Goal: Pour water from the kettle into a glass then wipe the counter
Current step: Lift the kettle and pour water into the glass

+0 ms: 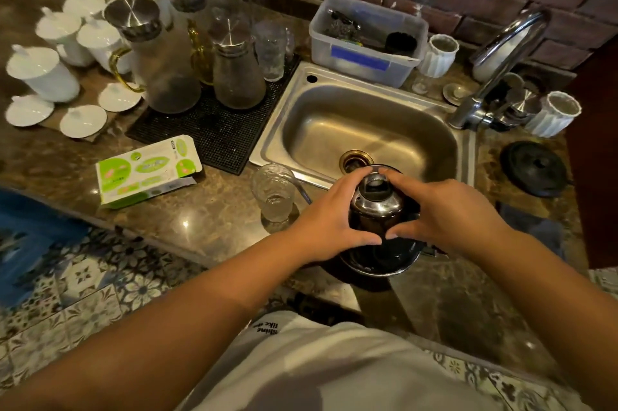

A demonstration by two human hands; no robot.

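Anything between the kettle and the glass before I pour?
Nothing visible. The glass stands on the counter just left of the kettle, with bare counter between them. Both the left hand and right hand are already cupped around the kettle.

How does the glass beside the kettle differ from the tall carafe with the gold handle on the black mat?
The glass is short, open-topped and stands on the bare counter, left of the kettle that both hands hold. The carafe is much taller, capped with a metal lid, has a gold handle and stands on the black mat. Both are clear glass, upright, and look empty.
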